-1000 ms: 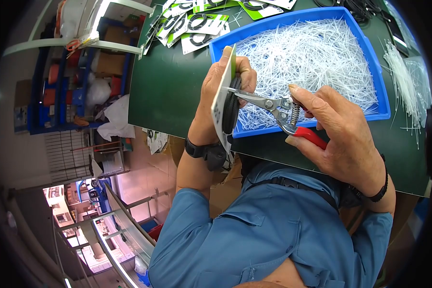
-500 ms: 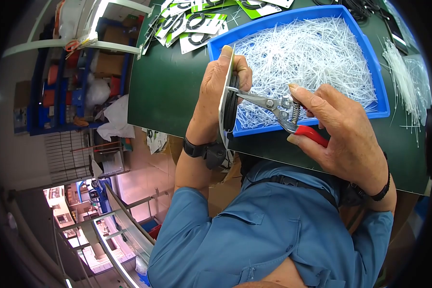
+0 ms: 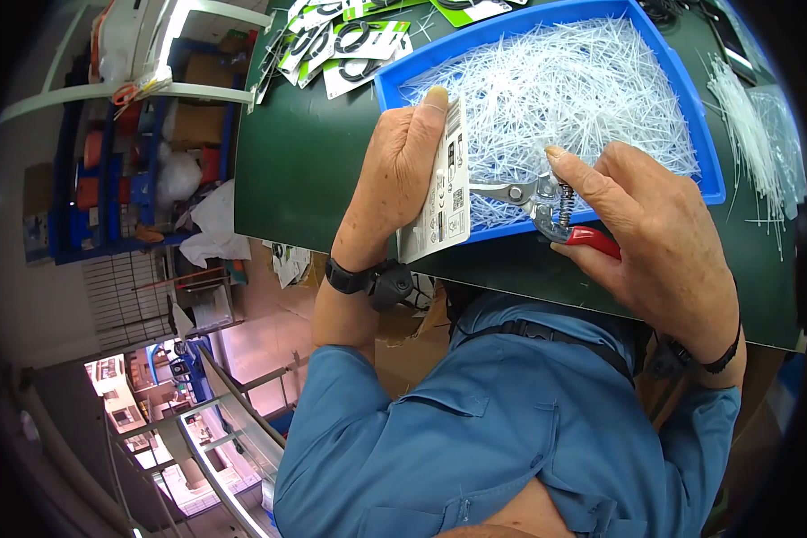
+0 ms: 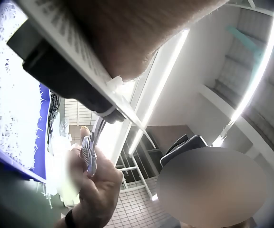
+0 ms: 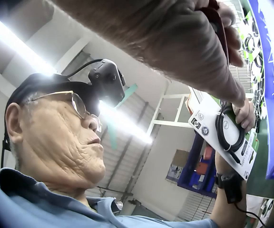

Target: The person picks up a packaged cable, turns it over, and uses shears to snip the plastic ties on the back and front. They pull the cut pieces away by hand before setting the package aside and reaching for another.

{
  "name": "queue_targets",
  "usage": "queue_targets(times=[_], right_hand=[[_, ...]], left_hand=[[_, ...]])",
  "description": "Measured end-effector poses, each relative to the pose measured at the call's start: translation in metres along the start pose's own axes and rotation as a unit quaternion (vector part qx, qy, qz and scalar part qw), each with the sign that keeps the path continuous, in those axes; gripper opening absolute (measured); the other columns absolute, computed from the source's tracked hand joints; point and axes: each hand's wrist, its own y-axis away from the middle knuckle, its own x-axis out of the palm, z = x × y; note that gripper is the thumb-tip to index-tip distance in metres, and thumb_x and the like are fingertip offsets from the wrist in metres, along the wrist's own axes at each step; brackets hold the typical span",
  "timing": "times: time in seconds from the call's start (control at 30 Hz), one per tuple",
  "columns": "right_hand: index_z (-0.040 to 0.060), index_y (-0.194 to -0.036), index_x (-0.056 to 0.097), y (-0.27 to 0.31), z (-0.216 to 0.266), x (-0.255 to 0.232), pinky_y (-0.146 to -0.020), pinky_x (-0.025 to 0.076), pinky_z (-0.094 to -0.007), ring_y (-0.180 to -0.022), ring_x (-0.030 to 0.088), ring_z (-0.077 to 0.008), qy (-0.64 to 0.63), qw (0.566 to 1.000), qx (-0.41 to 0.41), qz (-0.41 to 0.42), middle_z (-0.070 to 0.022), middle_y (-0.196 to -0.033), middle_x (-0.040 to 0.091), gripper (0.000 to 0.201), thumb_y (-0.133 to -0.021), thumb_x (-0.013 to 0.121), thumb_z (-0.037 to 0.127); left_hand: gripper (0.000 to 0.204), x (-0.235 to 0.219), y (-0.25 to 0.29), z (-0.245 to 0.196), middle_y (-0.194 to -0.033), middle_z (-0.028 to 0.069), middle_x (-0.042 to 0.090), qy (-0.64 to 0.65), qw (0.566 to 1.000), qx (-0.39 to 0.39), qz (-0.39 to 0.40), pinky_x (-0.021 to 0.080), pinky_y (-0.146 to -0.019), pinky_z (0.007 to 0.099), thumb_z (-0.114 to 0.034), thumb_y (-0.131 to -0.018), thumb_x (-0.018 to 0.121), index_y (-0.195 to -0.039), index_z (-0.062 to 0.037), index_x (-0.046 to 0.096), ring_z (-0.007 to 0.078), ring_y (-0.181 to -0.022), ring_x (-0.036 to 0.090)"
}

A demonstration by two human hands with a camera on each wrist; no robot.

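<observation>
My left hand (image 3: 399, 157) grips a white printed card (image 3: 444, 202) by its edge, thumb on the printed back. On the card's other side, a coil of black cable (image 5: 220, 130) shows in the right wrist view. My right hand (image 3: 659, 220) holds red-handled cutting pliers (image 3: 516, 193) with a bare spring between the handles. In the head view the plier tips disappear behind the card. From the left wrist, the pliers (image 4: 88, 152) reach up to the cable side of the card; what lies between their tips is hidden.
A blue tray (image 3: 714, 175) full of thin white plastic strips stands behind the hands. Several carded black cables (image 3: 359, 67) lie at the back left of the green table (image 3: 287, 170). A bundle of white cable ties (image 3: 742, 134) is on the right.
The card has turned from nearly edge-on to show its printed back, covering the cable and the plier tips in the head view. The right hand keeps its hold on the pliers.
</observation>
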Motion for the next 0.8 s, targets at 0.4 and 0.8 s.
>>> queue_targets(times=[0.4,0.8], right_hand=[[0.0082,-0.136,0.063,-0.007,-0.009,0.007,-0.067,0.049,-0.0381,-0.076,0.062,-0.0270,-0.049,0.998,-0.026,-0.036,-0.0105,-0.088,0.059,0.073,-0.068,0.087,0.003],[0.0022,-0.112,0.060,-0.025,-0.017,0.027,-0.077,0.054,-0.0313,-0.084,0.067,-0.0153,-0.298,0.950,0.031,-0.093,-0.0060,-0.094,0.065,0.037,-0.084,0.085,0.006]], left_hand=[[0.054,-0.002,-0.010,0.041,-0.061,0.0020,0.048,0.312,0.947,-0.015,0.077,0.035,-0.048,0.0262,-0.045,-0.113,0.040,-0.075,-0.0077,0.052,0.0104,-0.053,0.042],[0.034,0.050,-0.001,0.046,-0.071,-0.0003,0.048,0.561,0.788,-0.084,0.239,0.037,-0.049,0.0233,-0.039,-0.107,0.055,-0.095,-0.0073,0.054,0.0104,-0.059,0.046]])
